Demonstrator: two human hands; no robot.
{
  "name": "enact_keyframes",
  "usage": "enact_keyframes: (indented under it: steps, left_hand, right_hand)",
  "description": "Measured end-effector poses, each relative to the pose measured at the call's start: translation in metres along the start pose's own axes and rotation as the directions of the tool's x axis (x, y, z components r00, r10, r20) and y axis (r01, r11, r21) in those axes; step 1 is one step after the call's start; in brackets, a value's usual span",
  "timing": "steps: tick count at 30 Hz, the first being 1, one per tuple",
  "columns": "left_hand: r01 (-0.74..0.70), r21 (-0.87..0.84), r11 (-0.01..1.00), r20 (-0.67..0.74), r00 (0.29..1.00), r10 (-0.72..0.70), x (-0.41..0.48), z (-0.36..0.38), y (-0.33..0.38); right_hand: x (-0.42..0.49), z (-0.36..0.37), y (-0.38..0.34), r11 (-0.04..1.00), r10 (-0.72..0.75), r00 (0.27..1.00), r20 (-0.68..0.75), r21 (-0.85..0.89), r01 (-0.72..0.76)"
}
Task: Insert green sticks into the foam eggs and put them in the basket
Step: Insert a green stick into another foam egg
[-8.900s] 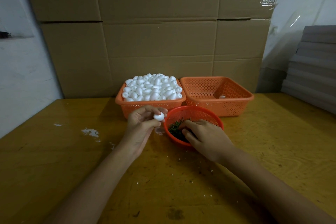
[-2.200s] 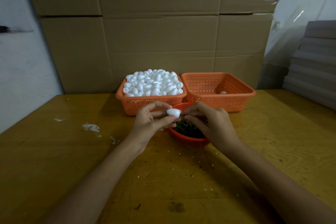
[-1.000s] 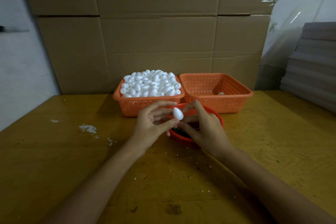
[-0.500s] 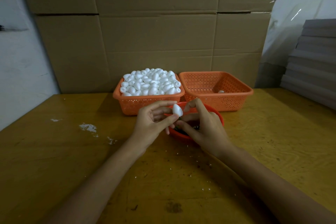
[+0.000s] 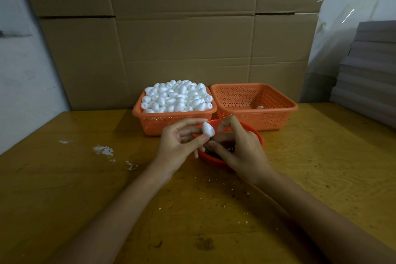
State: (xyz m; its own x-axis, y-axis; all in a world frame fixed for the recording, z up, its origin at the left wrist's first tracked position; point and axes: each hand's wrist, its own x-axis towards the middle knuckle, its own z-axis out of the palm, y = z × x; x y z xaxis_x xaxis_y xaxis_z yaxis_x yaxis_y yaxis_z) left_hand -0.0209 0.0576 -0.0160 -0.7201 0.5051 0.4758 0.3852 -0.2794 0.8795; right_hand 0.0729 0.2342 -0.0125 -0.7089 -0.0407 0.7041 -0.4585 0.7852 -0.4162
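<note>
My left hand (image 5: 179,146) pinches a white foam egg (image 5: 208,129) between thumb and fingertips, held upright over the round red bowl (image 5: 258,137) of green sticks (image 5: 211,152). My right hand (image 5: 241,149) is curled right beside the egg, index finger bent at its side and thumb under its base. A sliver of a green stick (image 5: 211,139) shows there. The left orange basket (image 5: 162,123) is heaped with foam eggs (image 5: 176,97). The right orange basket (image 5: 270,119) holds a single egg (image 5: 260,107).
Both baskets stand side by side against a wall of cardboard boxes (image 5: 182,38). A stack of grey boards (image 5: 370,70) sits at the right. White foam crumbs (image 5: 102,150) dot the yellow wooden table (image 5: 85,188).
My right hand left the bowl of sticks and came up to the egg. My left hand turned the egg from lying sideways to upright. In the last half second both hands stayed nearly still.
</note>
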Motion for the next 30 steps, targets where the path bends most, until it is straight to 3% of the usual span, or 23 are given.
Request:
enact_keyframes:
  steps: [7,13,16,17,18,19,20,21,22,25,30]
  left_hand:
    - [-0.003,-0.012,1.000,0.014,1.000,0.004,0.000,0.000,-0.001]
    - [-0.012,-0.020,1.000,0.002,1.000,0.012,-0.001,0.001,-0.005]
    - [-0.053,0.202,0.978,-0.001,0.999,0.055,-0.001,0.000,-0.003]
    - [-0.120,0.382,0.916,0.044,0.993,0.111,-0.001,-0.003,-0.004]
    - [-0.228,0.577,0.784,0.139,0.974,0.181,-0.003,-0.006,-0.005]
    - [-0.365,0.732,0.575,0.274,0.931,0.242,-0.005,-0.009,-0.005]
    - [-0.489,0.785,0.379,0.409,0.870,0.275,-0.006,-0.009,-0.005]
    - [-0.562,0.783,0.267,0.496,0.822,0.279,-0.007,-0.008,-0.005]
    - [-0.583,0.777,0.238,0.525,0.808,0.267,-0.008,-0.006,-0.004]
    - [-0.554,0.787,0.274,0.504,0.832,0.234,-0.008,-0.001,-0.002]
    - [-0.528,0.805,0.270,0.501,0.849,0.166,-0.009,-0.002,0.001]
  right_hand:
    - [-0.001,0.001,-0.003,1.000,0.027,1.000,0.006,-0.008,-0.027]
    - [0.002,-0.006,-0.007,0.995,0.090,0.986,-0.141,0.054,-0.083]
    - [0.008,-0.018,-0.001,0.986,0.168,0.964,-0.204,0.049,-0.161]
    - [0.010,-0.024,0.004,0.978,0.209,0.951,-0.228,0.068,-0.198]
    - [0.012,-0.032,0.010,0.964,0.264,0.934,-0.242,0.100,-0.246]
    - [0.013,-0.039,0.017,0.943,0.328,0.913,-0.244,0.140,-0.302]
    - [0.015,-0.045,0.025,0.916,0.393,0.889,-0.236,0.180,-0.357]
    - [0.016,-0.049,0.032,0.888,0.450,0.864,-0.225,0.214,-0.407]
    - [0.017,-0.053,0.040,0.863,0.495,0.842,-0.216,0.236,-0.447]
    - [0.027,-0.059,0.057,0.814,0.573,0.794,-0.202,0.257,-0.522]
    - [0.050,-0.064,0.074,0.775,0.630,0.763,-0.146,0.180,-0.605]
